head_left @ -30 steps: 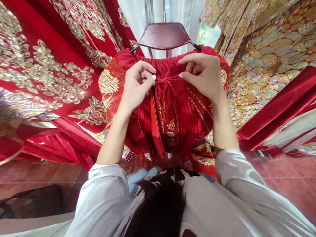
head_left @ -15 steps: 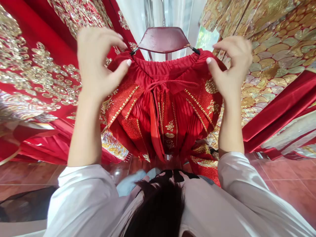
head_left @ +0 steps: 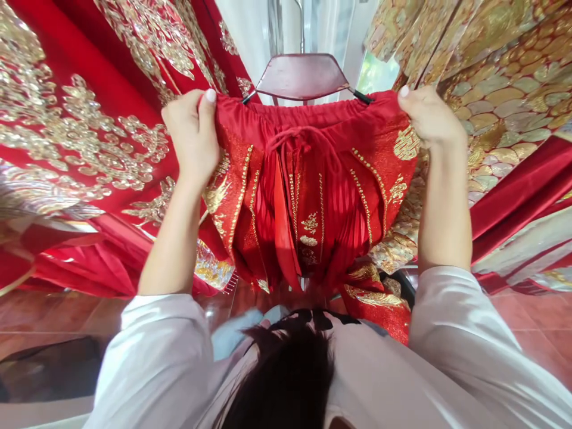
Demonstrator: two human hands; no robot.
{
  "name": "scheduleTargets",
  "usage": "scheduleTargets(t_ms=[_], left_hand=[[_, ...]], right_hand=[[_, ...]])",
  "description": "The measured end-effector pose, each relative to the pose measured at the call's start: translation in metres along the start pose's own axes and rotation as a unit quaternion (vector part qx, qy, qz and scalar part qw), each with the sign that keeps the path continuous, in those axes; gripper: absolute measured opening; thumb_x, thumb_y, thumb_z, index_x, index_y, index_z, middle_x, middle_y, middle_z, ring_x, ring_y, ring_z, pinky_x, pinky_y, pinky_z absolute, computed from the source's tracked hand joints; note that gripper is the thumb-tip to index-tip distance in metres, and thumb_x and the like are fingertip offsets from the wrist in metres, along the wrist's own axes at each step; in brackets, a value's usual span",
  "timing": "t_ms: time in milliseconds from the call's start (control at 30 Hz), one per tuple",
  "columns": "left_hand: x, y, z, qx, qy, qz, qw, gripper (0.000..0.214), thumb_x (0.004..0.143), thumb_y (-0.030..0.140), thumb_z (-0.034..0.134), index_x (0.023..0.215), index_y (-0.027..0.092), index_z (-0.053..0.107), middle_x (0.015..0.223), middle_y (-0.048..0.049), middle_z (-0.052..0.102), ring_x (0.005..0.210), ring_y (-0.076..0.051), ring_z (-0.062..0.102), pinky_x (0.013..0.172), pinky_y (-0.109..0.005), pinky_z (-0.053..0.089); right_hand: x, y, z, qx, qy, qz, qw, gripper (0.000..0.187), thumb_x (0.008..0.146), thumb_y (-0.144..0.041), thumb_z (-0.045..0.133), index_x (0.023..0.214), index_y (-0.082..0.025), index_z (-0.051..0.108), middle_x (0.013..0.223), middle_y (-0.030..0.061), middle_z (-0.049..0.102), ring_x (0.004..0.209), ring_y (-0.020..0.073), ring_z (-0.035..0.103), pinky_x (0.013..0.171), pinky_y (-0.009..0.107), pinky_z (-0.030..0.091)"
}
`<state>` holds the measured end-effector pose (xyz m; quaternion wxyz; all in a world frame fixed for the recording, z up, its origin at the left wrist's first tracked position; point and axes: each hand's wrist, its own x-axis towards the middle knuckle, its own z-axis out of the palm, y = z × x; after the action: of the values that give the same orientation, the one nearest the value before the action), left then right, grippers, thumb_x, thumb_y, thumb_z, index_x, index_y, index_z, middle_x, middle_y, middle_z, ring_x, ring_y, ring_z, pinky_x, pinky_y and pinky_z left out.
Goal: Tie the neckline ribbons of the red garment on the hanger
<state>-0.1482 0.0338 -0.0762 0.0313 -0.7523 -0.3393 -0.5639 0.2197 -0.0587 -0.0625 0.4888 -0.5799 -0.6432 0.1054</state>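
A red skirt (head_left: 308, 196) with gold embroidery, rows of gold beads and a tied drawstring hangs from the clips of a dark red hanger (head_left: 304, 77). My left hand (head_left: 194, 134) is closed on the left end of its gathered waistband, thumb on top. At the right end, my right hand (head_left: 431, 113) grips the waistband the same way. Between them the waistband is pulled out wide, past both clips. The fingers behind the cloth are hidden.
Red cloth with gold sequin work (head_left: 89, 137) hangs at the left. Gold scale-patterned garments (head_left: 504, 89) hang at the right, close to my right hand. Red floor tiles (head_left: 527, 322) show below, and a dark flat object (head_left: 49, 363) lies at the lower left.
Both hands have closed on the waistband ends, where their fingers were spread before. The skirt's top is now stretched wider and flatter, and the hanger appears slightly lower and further right.
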Motion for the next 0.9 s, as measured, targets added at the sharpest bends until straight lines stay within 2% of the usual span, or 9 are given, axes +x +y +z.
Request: scheduleTargets(t_ms=[67,133,233,367,500,600,700,800,900], left_hand=[[-0.008,0.000,0.005,-0.012,0.049,-0.008,0.999,0.072,0.077,0.084,0.022,0.067,0.018,0.048,0.065,0.0023,0.039,0.062,-0.009,0.035,0.064,-0.029,0.035],[-0.011,0.005,0.001,-0.022,0.027,-0.016,0.999,0.065,0.080,0.080,0.033,0.086,0.021,0.061,0.076,0.0042,0.052,0.073,-0.010,0.044,0.075,-0.029,0.039],[0.000,0.013,-0.018,-0.030,-0.121,-0.020,0.992,0.058,0.077,0.073,0.055,0.099,0.020,0.065,0.082,0.0032,0.057,0.075,-0.010,0.044,0.081,-0.029,0.038],[0.024,0.005,-0.034,-0.094,-0.317,-0.014,0.944,0.061,0.072,0.078,0.055,0.064,0.018,0.053,0.058,0.0017,0.037,0.060,-0.008,0.026,0.060,-0.027,0.029],[0.028,-0.014,-0.018,-0.142,-0.237,-0.008,0.961,0.071,0.076,0.080,0.045,0.050,0.017,0.024,0.055,0.0001,0.017,0.055,-0.009,0.015,0.050,-0.026,0.013],[0.026,-0.018,-0.006,-0.150,-0.158,-0.042,0.975,0.069,0.075,0.080,0.044,0.051,0.018,0.026,0.056,0.0008,0.019,0.054,-0.008,0.015,0.050,-0.024,0.012],[0.023,-0.010,-0.006,-0.154,-0.108,-0.081,0.979,0.065,0.075,0.080,0.042,0.052,0.020,0.029,0.057,0.0021,0.022,0.055,-0.007,0.016,0.051,-0.024,0.014],[0.019,0.000,-0.013,-0.096,-0.128,-0.087,0.983,0.063,0.079,0.075,0.041,0.053,0.020,0.027,0.060,0.0038,0.020,0.058,-0.006,0.016,0.055,-0.020,0.018],[0.013,0.003,-0.022,-0.050,-0.163,-0.080,0.982,0.062,0.080,0.073,0.038,0.055,0.018,0.025,0.061,0.0052,0.019,0.059,-0.003,0.017,0.065,-0.018,0.028]], right_hand=[[0.006,0.008,-0.001,0.043,-0.015,0.043,0.998,0.059,0.088,-0.058,0.049,0.043,-0.022,0.037,0.041,-0.0024,0.032,0.038,0.0053,0.028,0.044,0.027,0.022],[0.005,0.010,0.000,0.062,0.000,0.009,0.998,0.058,0.083,-0.060,0.055,0.043,-0.019,0.043,0.041,-0.0023,0.038,0.039,0.0040,0.031,0.044,0.026,0.023],[-0.008,0.001,0.001,-0.006,0.071,-0.146,0.987,0.055,0.072,-0.069,0.059,0.055,-0.016,0.060,0.054,0.0000,0.055,0.048,0.0057,0.042,0.049,0.025,0.027],[-0.022,-0.022,0.006,-0.138,0.060,-0.254,0.955,0.043,0.084,-0.057,0.053,0.087,-0.019,0.072,0.069,0.0008,0.060,0.061,0.0076,0.048,0.060,0.025,0.033],[-0.020,-0.037,0.007,-0.149,0.067,-0.263,0.951,0.047,0.094,-0.033,0.048,0.051,-0.014,0.046,0.052,-0.0026,0.030,0.051,0.0049,0.027,0.053,0.025,0.021],[-0.009,-0.042,0.004,-0.094,0.049,-0.224,0.969,0.052,0.093,-0.024,0.051,0.047,-0.017,0.026,0.052,-0.0040,0.018,0.050,0.0040,0.015,0.050,0.026,0.014],[0.003,-0.045,0.004,-0.041,0.006,-0.197,0.979,0.056,0.093,-0.041,0.049,0.047,-0.016,0.028,0.052,-0.0048,0.018,0.049,0.0021,0.014,0.050,0.025,0.011],[0.005,-0.046,0.008,-0.031,-0.023,-0.195,0.980,0.063,0.087,-0.062,0.046,0.047,-0.018,0.022,0.053,-0.0047,0.015,0.049,0.0021,0.013,0.050,0.024,0.009],[-0.007,-0.042,0.009,-0.096,0.021,-0.193,0.976,0.059,0.090,-0.054,0.047,0.047,-0.018,0.031,0.052,-0.0042,0.021,0.050,0.0044,0.016,0.051,0.025,0.015]])
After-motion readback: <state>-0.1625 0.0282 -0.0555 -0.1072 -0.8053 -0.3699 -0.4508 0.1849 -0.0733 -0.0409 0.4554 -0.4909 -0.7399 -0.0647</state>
